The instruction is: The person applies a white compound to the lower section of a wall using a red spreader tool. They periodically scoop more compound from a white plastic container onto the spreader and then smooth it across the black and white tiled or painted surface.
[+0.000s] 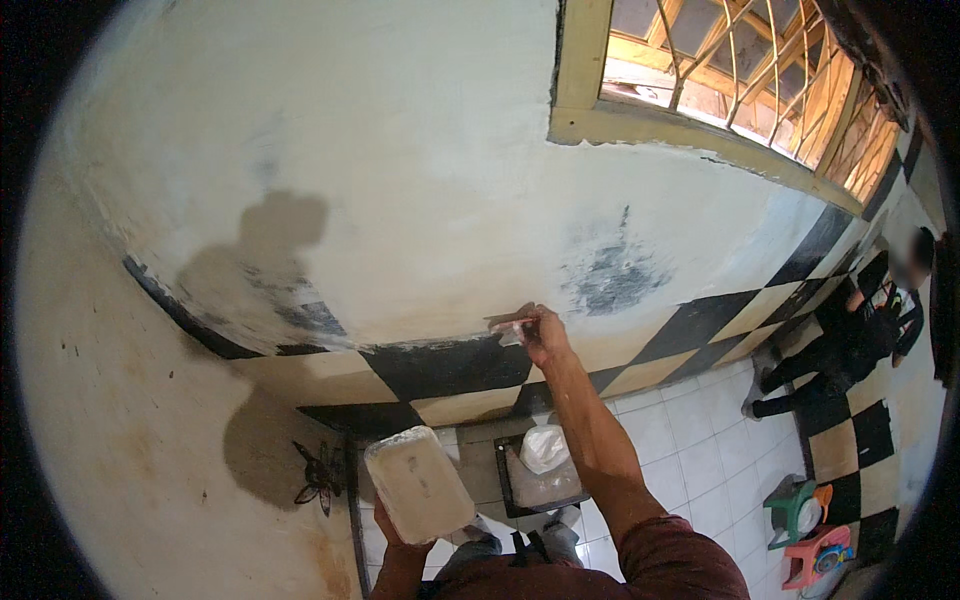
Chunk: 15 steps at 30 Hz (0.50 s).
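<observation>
My right hand [543,338] reaches out to the wall [450,240], its fingers closed round a small flat tool [513,326] with a reddish edge and whitish smears. Whether it is a scraper or a brush I cannot tell. The tool is at the border where the pale coat meets the black and cream checks [440,370]. Low on the left, my left hand [400,545] grips a shallow rectangular tray [420,485] by its side. Pale, dried-looking residue covers the tray.
Below my right arm a dark-framed square stand [505,480] bears a white plastic bag [544,449]. A barred window [740,75] is at upper right. Another person [865,330] stands by the right wall, near green [790,513] and pink stools [818,555]. A dark ornament [318,478] hangs on the left wall.
</observation>
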Motion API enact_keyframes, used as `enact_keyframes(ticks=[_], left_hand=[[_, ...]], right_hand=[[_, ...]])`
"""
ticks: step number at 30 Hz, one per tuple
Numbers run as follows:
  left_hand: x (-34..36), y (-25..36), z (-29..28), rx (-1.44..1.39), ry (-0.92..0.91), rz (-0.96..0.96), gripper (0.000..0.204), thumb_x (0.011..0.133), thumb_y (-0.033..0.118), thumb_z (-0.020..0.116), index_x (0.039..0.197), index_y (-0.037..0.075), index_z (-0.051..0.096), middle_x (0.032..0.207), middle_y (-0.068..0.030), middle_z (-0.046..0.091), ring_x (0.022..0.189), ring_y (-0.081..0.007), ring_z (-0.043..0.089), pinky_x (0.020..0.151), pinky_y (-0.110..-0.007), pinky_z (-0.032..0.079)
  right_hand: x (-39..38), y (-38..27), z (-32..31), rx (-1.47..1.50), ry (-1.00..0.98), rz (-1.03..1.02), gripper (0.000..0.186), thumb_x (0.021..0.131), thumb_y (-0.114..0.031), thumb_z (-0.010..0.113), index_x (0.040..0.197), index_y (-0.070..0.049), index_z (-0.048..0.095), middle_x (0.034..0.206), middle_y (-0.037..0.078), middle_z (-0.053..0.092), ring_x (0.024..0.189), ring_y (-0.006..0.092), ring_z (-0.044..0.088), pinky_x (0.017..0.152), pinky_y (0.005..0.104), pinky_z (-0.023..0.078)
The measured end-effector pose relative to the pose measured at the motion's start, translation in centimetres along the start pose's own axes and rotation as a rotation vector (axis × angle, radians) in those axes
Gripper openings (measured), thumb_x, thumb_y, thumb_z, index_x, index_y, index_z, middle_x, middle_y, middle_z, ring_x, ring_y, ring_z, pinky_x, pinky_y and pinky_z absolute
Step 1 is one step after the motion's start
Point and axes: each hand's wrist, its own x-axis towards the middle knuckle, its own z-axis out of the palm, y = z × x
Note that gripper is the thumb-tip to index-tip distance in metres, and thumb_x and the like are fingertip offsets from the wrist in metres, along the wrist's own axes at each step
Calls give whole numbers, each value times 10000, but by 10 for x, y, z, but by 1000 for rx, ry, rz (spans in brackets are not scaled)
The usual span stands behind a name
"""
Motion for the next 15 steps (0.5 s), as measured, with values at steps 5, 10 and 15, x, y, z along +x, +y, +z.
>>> enact_keyframes(ticks=[5,10,15], left_hand=[[3,32,-51,111,-76,-87,765,878,667,467,1458,185,342,1428,-107,441,1286,-334,452,1048,-570,389],[11,40,-43,-11,-90,-72,592,944,534,403,1405,165,440,1326,-91,551,1172,-335,565,966,-537,480],[-9,67,-28,39,-79,56,645,933,567,415,1439,167,396,1386,-90,500,1206,-338,537,975,-553,470]], right_hand=[[-60,18,-18,-45,-88,-72,152,850,-78,477,841,35,578,764,219,669,858,277,671,647,393,543],[-26,72,-124,-522,210,-371,92,822,-89,504,768,-16,520,748,208,656,788,336,657,678,438,525],[-5,67,-123,-1447,649,-760,127,802,-115,567,773,-21,487,736,185,583,722,405,599,659,486,487]])
